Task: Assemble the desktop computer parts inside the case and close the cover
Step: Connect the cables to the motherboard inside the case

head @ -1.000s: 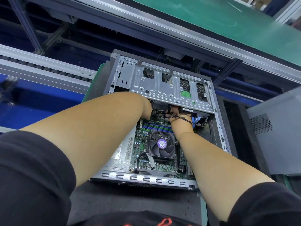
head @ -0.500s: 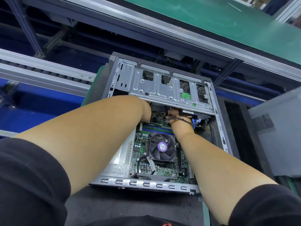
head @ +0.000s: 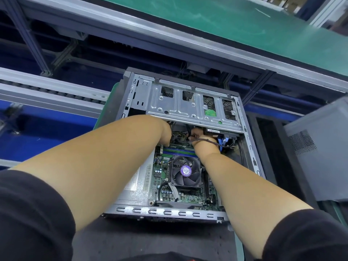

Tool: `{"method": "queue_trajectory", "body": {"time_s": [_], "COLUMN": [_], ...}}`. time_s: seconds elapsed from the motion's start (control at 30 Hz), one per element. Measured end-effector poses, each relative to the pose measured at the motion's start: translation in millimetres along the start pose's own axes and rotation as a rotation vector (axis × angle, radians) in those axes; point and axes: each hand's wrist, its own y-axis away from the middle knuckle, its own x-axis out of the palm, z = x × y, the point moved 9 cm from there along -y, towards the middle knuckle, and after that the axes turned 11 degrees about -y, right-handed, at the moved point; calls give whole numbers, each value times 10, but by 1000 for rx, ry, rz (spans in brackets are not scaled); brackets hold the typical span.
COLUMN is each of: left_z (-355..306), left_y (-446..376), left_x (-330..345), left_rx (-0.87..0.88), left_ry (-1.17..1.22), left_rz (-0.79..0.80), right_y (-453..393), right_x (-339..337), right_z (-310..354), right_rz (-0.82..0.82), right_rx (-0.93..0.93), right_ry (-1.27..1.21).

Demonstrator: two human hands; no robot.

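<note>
The open grey computer case (head: 169,211) lies on its side in front of me. Inside it are the green motherboard (head: 163,193) and a black CPU fan (head: 185,171) with a purple label. A silver drive cage (head: 178,108) spans the far end. My left hand (head: 165,132) reaches under the cage's edge, and its fingers are hidden. My right hand (head: 199,135) is just right of it, fingers curled at the black cable bundle (head: 181,136) under the cage. One black cable crosses that wrist. Blue data cables (head: 221,142) hang to the right.
A grey perforated side cover (head: 320,151) leans at the right of the case. A green conveyor belt (head: 226,17) runs across the top, with a metal roller rail (head: 47,91) at the left. The case rests on a dark mat (head: 160,238).
Both hands stay under the drive cage among the cables. The right hand has shifted slightly, and my view has drifted a little.
</note>
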Motion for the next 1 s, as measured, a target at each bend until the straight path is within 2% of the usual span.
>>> {"method": "queue_trajectory", "body": {"time_s": [0.1,0.3,0.4,0.5,0.57,0.67,0.77,0.83,0.9,1.0], "left_z": [-36,89,105,82,75,104,167,226,267,260], "left_y": [120,299,449,575,670,796,982,1147,1348,1628], "left_x": [51,-23,-106,-185,-187,-235,-299,-310,-269,-158], "left_rx": [43,-12,-38,-50,-59,-86,-122,-161,-203,-251], "left_ry": [-19,142,171,170,173,176,342,505,693,929], "left_rz": [64,49,10,-44,-55,-187,-397,-562,-706,-860], "right_y": [212,628,852,1092,1213,1341,1395,1427,1477,1642], "right_x": [-73,-43,42,101,68,-53,-238,-387,-492,-611], "right_z": [93,295,356,402,420,471,572,647,721,858], "right_rz": [2,148,232,316,309,261,166,69,18,-17], "right_rx": [-23,-38,15,18,24,35,-35,-71,-116,-227], "right_ry": [278,92,25,54,54,67,211,209,106,-232]}}
